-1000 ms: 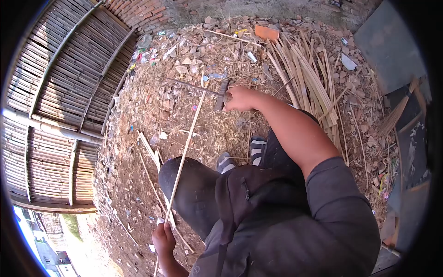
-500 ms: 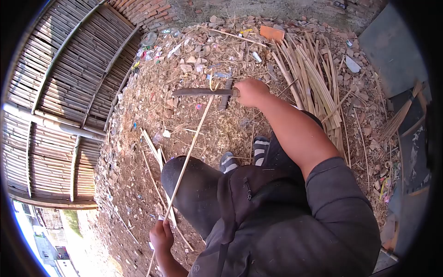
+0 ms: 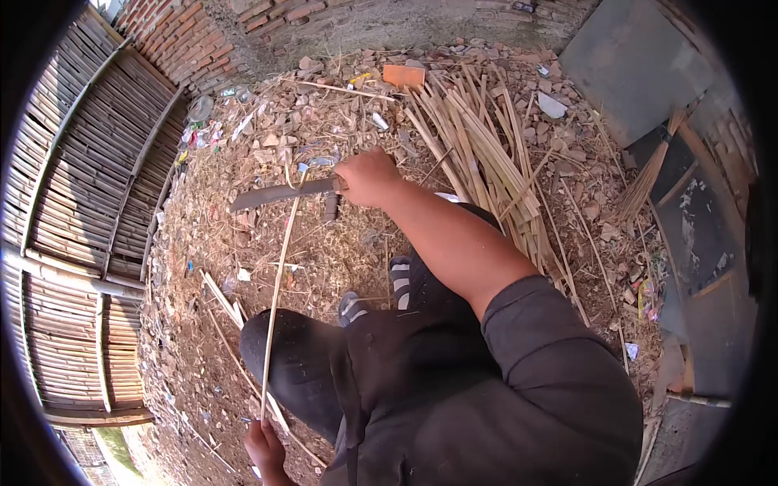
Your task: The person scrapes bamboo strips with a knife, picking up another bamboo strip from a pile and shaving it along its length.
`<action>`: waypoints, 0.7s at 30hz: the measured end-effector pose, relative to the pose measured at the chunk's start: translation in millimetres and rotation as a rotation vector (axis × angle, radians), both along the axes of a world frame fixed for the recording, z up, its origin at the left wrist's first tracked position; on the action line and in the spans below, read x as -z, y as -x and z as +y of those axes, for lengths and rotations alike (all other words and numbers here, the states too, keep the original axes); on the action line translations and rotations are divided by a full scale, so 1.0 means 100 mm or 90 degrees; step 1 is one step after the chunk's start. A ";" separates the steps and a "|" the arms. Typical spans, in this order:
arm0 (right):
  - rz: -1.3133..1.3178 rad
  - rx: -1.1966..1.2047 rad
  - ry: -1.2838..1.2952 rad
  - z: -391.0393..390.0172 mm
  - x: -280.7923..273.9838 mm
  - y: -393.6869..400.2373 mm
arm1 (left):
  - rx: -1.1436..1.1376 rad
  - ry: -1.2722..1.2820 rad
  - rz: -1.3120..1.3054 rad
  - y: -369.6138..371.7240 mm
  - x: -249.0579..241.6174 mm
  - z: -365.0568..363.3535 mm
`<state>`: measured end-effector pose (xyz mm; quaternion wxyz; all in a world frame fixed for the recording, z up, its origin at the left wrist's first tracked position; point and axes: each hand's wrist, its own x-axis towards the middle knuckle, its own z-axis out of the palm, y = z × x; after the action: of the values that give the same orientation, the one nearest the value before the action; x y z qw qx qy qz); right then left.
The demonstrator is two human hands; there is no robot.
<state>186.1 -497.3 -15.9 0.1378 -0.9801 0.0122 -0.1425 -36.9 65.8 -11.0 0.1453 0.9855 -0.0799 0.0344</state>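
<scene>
While a blade is gripped, a thin strip is held

At ten o'clock the strip is crossed by the blade, its handle clenched by the right hand. By the left hand, at seven, the strip is grasped low; it is judged light, springy, best held clear of the blade.

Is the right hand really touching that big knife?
Touching. The head view shows the right hand closed around one end of the knife, the rest sticking out.
</scene>
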 end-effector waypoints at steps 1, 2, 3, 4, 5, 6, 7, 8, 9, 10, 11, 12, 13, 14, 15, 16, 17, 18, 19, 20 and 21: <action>-0.045 -0.002 0.050 -0.01 -0.02 0.00 | 0.000 0.003 0.003 -0.01 -0.01 -0.02; -0.018 0.008 0.040 0.00 -0.04 -0.01 | -0.002 0.004 0.005 -0.01 -0.03 -0.03; 0.006 0.018 0.030 -0.01 -0.06 -0.03 | -0.005 0.006 0.005 -0.02 -0.04 -0.05; 0.034 0.026 0.014 0.01 -0.06 -0.03 | -0.013 -0.005 0.019 0.00 -0.08 -0.04; 0.054 0.017 -0.004 0.01 -0.04 -0.03 | -0.021 -0.015 0.029 0.01 -0.10 -0.04; 0.060 0.012 0.000 -0.02 -0.04 -0.04 | -0.028 -0.021 0.037 -0.02 -0.08 -0.05; 0.066 0.005 0.004 -0.04 -0.03 -0.05 | -0.030 -0.027 0.027 -0.04 -0.04 -0.03; 0.074 -0.005 0.008 -0.04 -0.02 -0.05 | -0.035 -0.034 0.018 -0.03 0.02 0.01; 0.075 -0.004 -0.006 -0.02 0.00 -0.05 | -0.041 -0.044 0.011 -0.02 0.03 0.04; 0.074 -0.004 -0.021 -0.02 0.02 -0.05 | -0.032 -0.044 0.001 -0.02 0.05 0.06; 0.073 -0.004 -0.037 -0.01 0.04 -0.05 | -0.023 -0.046 -0.010 -0.01 0.04 0.08; 0.074 -0.009 -0.042 0.00 0.04 -0.06 | -0.014 -0.046 -0.023 -0.02 0.05 0.08; 0.075 -0.014 -0.044 0.00 0.03 -0.06 | -0.023 -0.043 -0.019 -0.02 0.05 0.07; 0.077 -0.019 -0.046 -0.01 0.02 -0.06 | -0.016 -0.025 -0.014 -0.02 0.05 0.06; 0.075 -0.018 -0.054 -0.01 0.00 -0.06 | -0.010 -0.008 -0.008 -0.01 0.01 -0.01; 0.077 -0.019 -0.065 0.00 -0.01 -0.03 | -0.005 0.006 0.001 0.01 -0.05 -0.06; 0.077 -0.019 -0.074 0.01 -0.02 -0.02 | 0.000 0.002 -0.007 0.02 -0.08 -0.10; 0.082 -0.015 -0.084 0.02 -0.03 -0.01 | 0.008 0.000 -0.017 0.02 -0.09 -0.09; 0.087 -0.011 -0.094 0.04 -0.02 0.00 | 0.016 -0.002 -0.026 0.02 -0.08 -0.08; 0.092 -0.007 -0.105 0.06 -0.03 0.01 | 0.024 -0.004 -0.036 0.01 -0.07 -0.08; 0.125 -0.001 -0.116 0.09 -0.07 0.03 | 0.005 -0.020 -0.032 0.02 -0.06 -0.09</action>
<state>183.0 -488.4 -8.6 0.2249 -0.9726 0.0377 -0.0444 -39.0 57.3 -4.9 0.1276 0.9863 -0.0878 0.0574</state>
